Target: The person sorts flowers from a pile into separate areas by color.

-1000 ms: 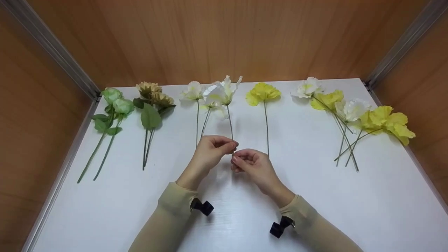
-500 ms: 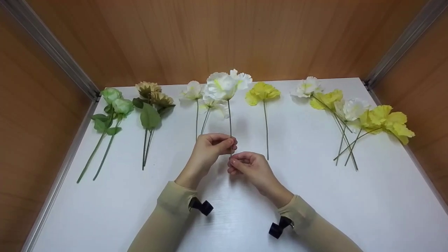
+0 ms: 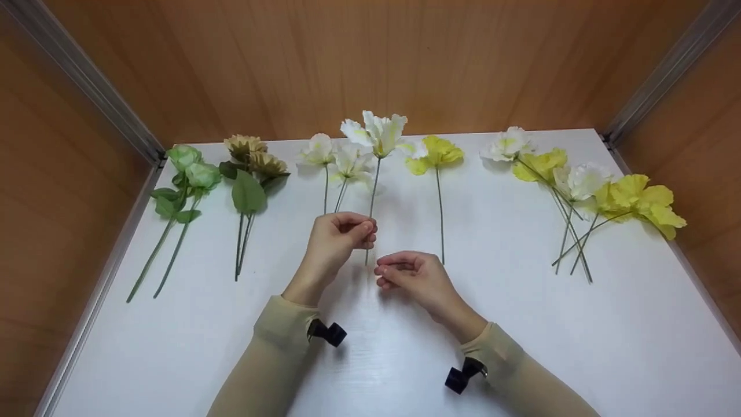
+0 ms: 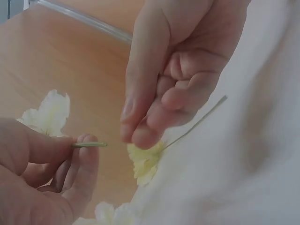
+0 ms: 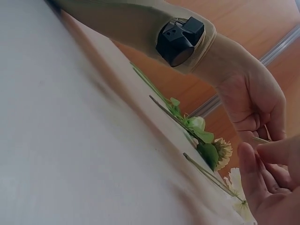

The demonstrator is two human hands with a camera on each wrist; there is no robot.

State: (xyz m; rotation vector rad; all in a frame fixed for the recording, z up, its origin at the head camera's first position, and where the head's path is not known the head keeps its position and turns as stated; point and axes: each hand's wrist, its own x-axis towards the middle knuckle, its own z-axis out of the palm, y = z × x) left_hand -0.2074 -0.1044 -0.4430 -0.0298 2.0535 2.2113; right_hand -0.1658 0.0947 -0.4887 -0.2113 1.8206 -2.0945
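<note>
My left hand [image 3: 338,243] pinches the thin green stem of a white artificial flower [image 3: 379,134] between thumb and fingers. The bloom stands raised above the others, and the stem's lower end pokes out below the fingers. In the left wrist view that stem end [image 4: 96,144] points at my right hand [image 4: 173,79], with a gap between. My right hand [image 3: 412,271] hovers just right of the stem, fingers loosely bent and holding nothing. Two white flowers [image 3: 351,163] lie behind my left hand, which hides their lower stems. Right of them lies one yellow flower [image 3: 441,153].
Green roses [image 3: 202,175] and tan flowers [image 3: 267,164] with leaves lie at the left of the white table [image 3: 370,370]. A loose pile of white and yellow flowers [image 3: 628,200], stems crossed, lies at the right. Wooden panels [image 3: 370,63] enclose the back and sides.
The white flower has turned about its stem and risen with my left hand, which shifted slightly left and away. My right fingers, earlier on the lower stem, have let it go.
</note>
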